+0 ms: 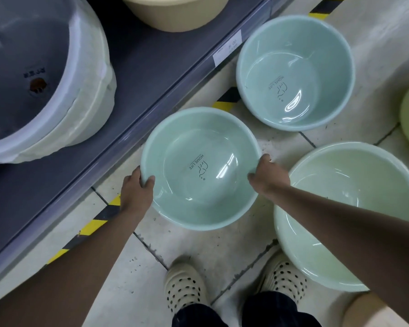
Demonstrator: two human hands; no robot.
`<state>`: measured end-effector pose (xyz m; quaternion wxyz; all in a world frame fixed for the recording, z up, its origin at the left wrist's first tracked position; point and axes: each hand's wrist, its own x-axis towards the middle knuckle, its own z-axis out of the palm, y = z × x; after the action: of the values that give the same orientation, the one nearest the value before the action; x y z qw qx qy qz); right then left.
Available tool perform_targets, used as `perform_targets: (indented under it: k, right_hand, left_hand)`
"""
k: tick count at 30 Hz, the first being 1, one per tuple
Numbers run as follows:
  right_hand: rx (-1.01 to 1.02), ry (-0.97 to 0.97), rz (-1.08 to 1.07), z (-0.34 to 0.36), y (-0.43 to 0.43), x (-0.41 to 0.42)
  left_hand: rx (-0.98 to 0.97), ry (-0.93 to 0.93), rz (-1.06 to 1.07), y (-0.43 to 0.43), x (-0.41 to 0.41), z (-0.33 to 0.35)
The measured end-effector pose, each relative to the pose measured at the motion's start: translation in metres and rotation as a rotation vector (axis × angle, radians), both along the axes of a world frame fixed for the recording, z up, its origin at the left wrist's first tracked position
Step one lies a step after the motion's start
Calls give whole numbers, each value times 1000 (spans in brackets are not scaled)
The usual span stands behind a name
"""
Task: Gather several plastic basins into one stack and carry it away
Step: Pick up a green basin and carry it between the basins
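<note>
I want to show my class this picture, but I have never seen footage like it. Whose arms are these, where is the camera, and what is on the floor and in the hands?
One camera, worn on a person's head, looks down, so the arms and shoes are the wearer's own. The left hand and right hand grip opposite rims of a teal basin. A second teal basin sits on the tiled floor farther away, and a larger pale green basin is at the right. Left is a grey shelf bearing a wrapped tub.

Left hand (137, 190), right hand (268, 177) gripping teal basin (198, 185) rim, tiled floor (132, 267)
</note>
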<state>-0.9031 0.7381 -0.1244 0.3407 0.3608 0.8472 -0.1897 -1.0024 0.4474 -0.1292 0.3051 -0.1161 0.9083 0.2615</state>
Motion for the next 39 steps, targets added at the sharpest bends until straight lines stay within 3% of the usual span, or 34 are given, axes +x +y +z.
perform_targets:
  k: [4,8,15,27,32,39]
  right_hand:
    - [-264,110,-353,-8,3,7]
    - [-359,208,-461,6,5,21]
    - [-380,264,-573,77,32,43]
    - [-316,382,-753,220,175,36]
    - [-306,432,-829,213,228,15]
    - [-309,507,-1118,147,255,-21]
  left_hand:
    - [-8,-65,21,4,-8,-1]
    - [-4,-75,18,9,-11,18]
    - [103,-9,-19,40,-15,91]
    - [235,76,-174,209,-65,228]
    - [235,91,-201,273,-94,222]
    - [227,85,-276,311,-126,150]
